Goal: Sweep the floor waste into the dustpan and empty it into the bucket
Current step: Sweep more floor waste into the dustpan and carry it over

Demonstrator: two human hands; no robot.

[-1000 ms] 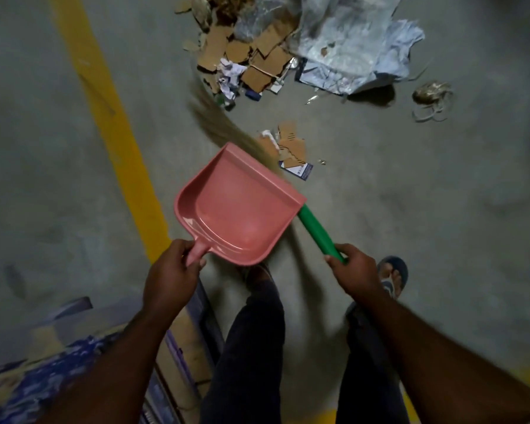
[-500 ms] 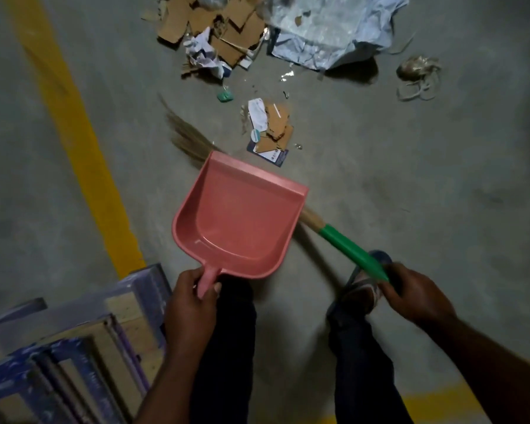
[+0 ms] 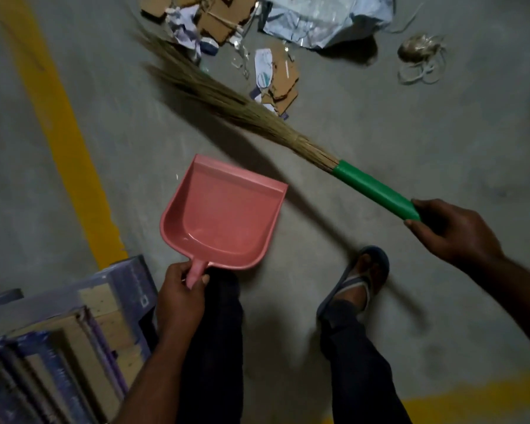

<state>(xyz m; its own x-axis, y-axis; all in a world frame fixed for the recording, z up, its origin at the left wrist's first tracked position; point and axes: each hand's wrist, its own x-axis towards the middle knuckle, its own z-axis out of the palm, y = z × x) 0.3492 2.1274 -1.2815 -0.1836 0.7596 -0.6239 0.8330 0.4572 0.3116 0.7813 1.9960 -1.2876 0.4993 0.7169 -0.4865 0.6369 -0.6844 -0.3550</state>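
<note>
**Sweeping up:** A person stands on a grey concrete floor point(image 3: 395, 133), seen from above, with a pink dustpan point(image 3: 224, 215) in the left hand point(image 3: 181, 296) and a grass broom point(image 3: 227, 101) in the right hand point(image 3: 453, 231). The left hand's fingers and thumb curl round the pan's short handle, directly in front of the left leg. The pan extends away from that hand, its open lip facing the scattered waste ahead and stopping well short of it. Whether the pan touches the floor cannot be told.

The right hand, out to the right side, grips the near end of the broom's green handle point(image 3: 375, 191). The broom slants up and to the left from that hand, and its blurred bristles spread at the near edge of the waste, beyond the pan's lip. Torn cardboard pieces point(image 3: 283, 78) and paper scraps point(image 3: 263, 67) lie just beside the bristles. A crumpled plastic sheet point(image 3: 325, 19) lies behind them, and a tangle of strapping point(image 3: 419, 56) sits off to the right.

A yellow floor line point(image 3: 62, 130) runs down the left to stacked boards point(image 3: 58, 347) beside the left hand. A sandalled foot point(image 3: 358, 280) stands between the two hands.
</note>
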